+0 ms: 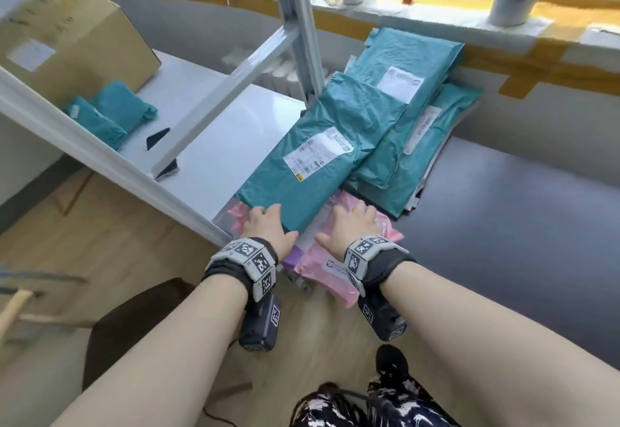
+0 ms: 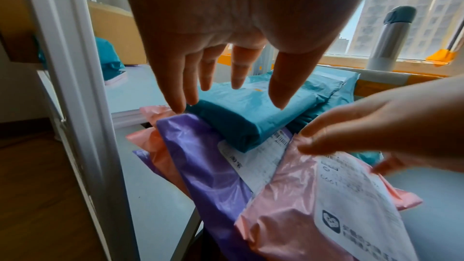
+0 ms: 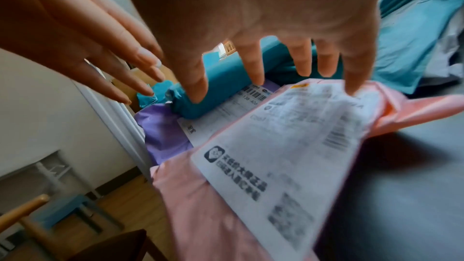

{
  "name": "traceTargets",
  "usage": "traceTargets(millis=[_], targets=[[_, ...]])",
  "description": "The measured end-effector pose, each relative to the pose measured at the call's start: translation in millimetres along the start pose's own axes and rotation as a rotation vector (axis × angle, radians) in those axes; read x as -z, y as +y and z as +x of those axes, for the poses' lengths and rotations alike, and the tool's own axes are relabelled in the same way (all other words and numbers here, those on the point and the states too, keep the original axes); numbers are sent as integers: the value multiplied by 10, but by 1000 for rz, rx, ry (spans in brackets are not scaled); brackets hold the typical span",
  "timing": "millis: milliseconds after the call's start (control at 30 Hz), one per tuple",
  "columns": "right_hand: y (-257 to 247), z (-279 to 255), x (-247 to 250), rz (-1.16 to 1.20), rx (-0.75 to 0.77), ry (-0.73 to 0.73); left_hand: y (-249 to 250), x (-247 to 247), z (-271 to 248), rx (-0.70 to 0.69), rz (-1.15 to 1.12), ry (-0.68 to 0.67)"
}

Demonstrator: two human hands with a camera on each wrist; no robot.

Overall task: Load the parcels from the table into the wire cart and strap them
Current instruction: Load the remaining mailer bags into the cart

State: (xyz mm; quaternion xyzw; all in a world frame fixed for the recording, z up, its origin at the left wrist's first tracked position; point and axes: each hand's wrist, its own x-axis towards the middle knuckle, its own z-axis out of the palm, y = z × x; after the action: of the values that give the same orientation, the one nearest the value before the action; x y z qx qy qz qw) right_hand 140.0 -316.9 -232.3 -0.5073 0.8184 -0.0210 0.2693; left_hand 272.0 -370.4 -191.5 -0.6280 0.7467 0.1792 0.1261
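A long teal parcel [image 1: 302,165] lies on top of a pile at the table's near edge. Under it are a purple parcel [image 1: 291,255] and a pink parcel [image 1: 332,275] with a white label. My left hand [image 1: 268,225] rests with straight, spread fingers on the teal parcel's [image 2: 246,118] near end. My right hand [image 1: 354,225] presses flat on the pink parcel [image 3: 276,146], its thumb touching the teal parcel [image 3: 226,78]. Neither hand curls round anything. No wire cart is in view.
More teal parcels [image 1: 419,91] are stacked behind. A white metal frame [image 1: 100,144] stands at left, with a cardboard box [image 1: 67,40], small teal parcels [image 1: 110,114] and a phone [image 1: 157,138] beyond. The dark table top [image 1: 503,225] lies right; a brown chair [image 1: 141,319] is below left.
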Motion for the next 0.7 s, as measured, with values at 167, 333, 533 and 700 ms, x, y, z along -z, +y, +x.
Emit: traceTargets(millis=[167,333,533,700], targets=[[-221,304,165,568,-119,70,-113,6,258,-33,-23,-26],[-296,567,129,1022,-331,62,-257,100,405,-119,-19,2],[-265,618,106,1328,-378,128,-436,149,523,-233,-36,-22],[109,400,263,1326,-441,408,-333,63,471,-387,106,1]])
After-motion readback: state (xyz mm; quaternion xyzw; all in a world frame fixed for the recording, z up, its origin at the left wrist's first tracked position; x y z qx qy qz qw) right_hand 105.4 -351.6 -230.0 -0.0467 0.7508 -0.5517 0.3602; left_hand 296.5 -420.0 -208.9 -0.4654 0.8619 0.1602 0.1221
